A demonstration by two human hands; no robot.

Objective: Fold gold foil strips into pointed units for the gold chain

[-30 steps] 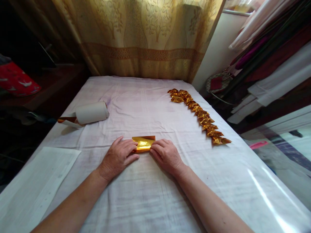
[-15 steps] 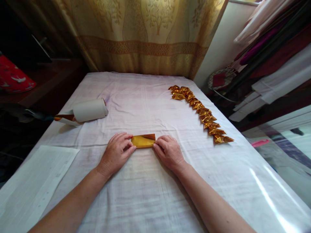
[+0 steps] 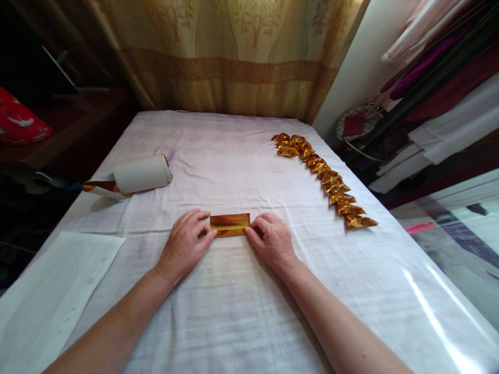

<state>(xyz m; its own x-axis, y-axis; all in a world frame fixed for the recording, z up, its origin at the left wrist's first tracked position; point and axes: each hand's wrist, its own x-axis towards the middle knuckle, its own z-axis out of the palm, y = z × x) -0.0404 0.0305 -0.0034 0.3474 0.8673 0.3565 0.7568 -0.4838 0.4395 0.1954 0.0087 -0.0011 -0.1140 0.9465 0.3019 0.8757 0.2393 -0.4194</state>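
Note:
A folded strip of gold foil paper [image 3: 230, 224] lies flat on the white cloth-covered table [image 3: 241, 301]. My left hand [image 3: 185, 245] pinches its left end with curled fingers. At the strip's right end my right hand [image 3: 273, 240] does the same with bent fingertips. Both hands rest on the cloth, one at each end of the strip.
A row of several folded gold foil pieces [image 3: 325, 179] runs along the right side of the table. A white roll with gold foil lining [image 3: 134, 175] lies at the left. A white paper sheet [image 3: 47, 296] sits at the near left. A patterned curtain [image 3: 234, 57] hangs behind.
The gold paper has been folded from a looser, shinier shape into a narrower flat strip. Both hands moved slightly apart to its ends.

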